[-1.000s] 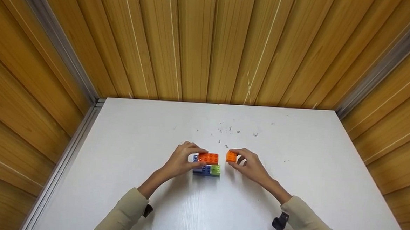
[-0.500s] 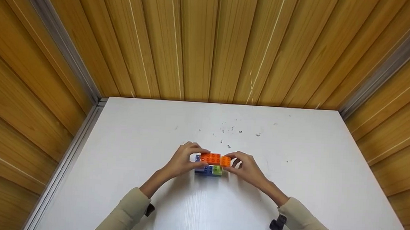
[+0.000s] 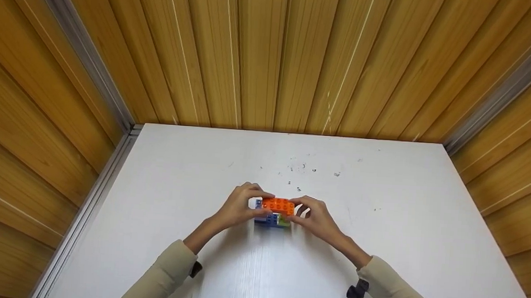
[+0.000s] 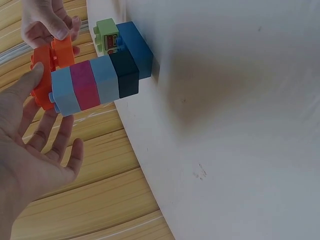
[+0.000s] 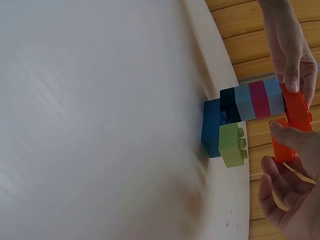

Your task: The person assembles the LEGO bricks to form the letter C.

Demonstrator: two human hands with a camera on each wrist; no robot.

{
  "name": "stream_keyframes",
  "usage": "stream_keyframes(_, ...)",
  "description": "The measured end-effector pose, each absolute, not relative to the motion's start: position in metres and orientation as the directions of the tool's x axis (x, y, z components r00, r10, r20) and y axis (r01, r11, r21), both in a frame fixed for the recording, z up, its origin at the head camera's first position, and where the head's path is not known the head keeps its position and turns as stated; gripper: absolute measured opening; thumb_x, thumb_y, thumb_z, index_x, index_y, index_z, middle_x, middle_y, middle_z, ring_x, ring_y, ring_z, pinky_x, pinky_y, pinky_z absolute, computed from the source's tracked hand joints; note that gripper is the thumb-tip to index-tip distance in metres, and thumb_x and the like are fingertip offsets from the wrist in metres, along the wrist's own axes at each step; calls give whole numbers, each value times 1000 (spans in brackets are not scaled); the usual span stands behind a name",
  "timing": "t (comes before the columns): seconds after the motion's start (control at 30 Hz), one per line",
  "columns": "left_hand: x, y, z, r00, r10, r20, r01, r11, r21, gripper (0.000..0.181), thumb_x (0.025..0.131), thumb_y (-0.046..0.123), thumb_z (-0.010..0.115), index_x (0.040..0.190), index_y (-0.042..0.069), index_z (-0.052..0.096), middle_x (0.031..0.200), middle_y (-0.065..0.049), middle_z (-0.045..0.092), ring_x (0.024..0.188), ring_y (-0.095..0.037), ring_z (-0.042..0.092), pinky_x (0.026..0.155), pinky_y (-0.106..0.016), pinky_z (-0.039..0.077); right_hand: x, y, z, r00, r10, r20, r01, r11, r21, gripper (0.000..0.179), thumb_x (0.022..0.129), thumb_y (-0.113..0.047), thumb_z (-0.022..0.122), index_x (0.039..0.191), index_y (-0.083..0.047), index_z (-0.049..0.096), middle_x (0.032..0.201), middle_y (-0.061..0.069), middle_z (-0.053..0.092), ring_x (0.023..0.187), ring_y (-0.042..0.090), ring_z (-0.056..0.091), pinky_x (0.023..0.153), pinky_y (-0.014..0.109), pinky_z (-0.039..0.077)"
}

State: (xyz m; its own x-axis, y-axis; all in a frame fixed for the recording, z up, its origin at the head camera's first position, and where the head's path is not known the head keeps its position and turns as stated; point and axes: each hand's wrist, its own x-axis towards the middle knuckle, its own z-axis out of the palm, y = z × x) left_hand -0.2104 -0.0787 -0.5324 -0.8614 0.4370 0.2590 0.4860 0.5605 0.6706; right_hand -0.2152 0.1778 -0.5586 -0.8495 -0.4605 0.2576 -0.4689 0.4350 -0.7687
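Observation:
A tower of light blue, magenta and dark toy building bricks (image 4: 86,85) rises from one end of a blue base brick (image 5: 211,127). On the base's other end sits a light green brick (image 5: 231,145) with a printed picture, seen in the left wrist view. Across the tower's top lies a long red-orange brick (image 5: 298,109), its right part overhanging. My left hand (image 3: 236,207) pinches that long brick between thumb and fingers. My right hand (image 3: 317,218) pinches a small orange brick (image 5: 281,145) right at the underside of the overhanging end, above the green brick.
The bricks stand on a white table (image 3: 178,162) with small dark marks (image 3: 303,167) behind them. Wood-patterned panels (image 3: 270,58) and metal rails (image 3: 84,53) enclose its back and sides. A dark wrist device (image 3: 357,292) shows below the right sleeve.
My right hand has carried the small orange brick leftward from apart to the long brick's right end, partly beneath it. My left hand keeps its pinch on the long brick.

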Motion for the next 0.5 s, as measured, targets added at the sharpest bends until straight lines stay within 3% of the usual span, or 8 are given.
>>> stream_keyframes(0.23, -213, -80, -532, -858, 437, 271, 498, 579, 645, 37, 82, 28, 86, 116, 13, 79, 97, -5, 73, 90, -22, 60, 80, -32, 41, -212, 175, -560, -841, -454, 293, -492, 418, -763, 36, 84, -18, 84, 115, -1, 74, 105, 12, 77, 77, 20, 69, 64, 25, 55)
stream_keyframes(0.5, -214, -79, -531, -846, 442, 298, 526, 604, 599, 37, 79, 28, 88, 113, 16, 80, 89, -3, 72, 84, -27, 63, 80, -35, 41, -205, 172, -571, -889, -354, 292, -421, 377, -825, 38, 84, -13, 82, 119, 1, 73, 106, 16, 77, 77, 15, 70, 68, 22, 57)
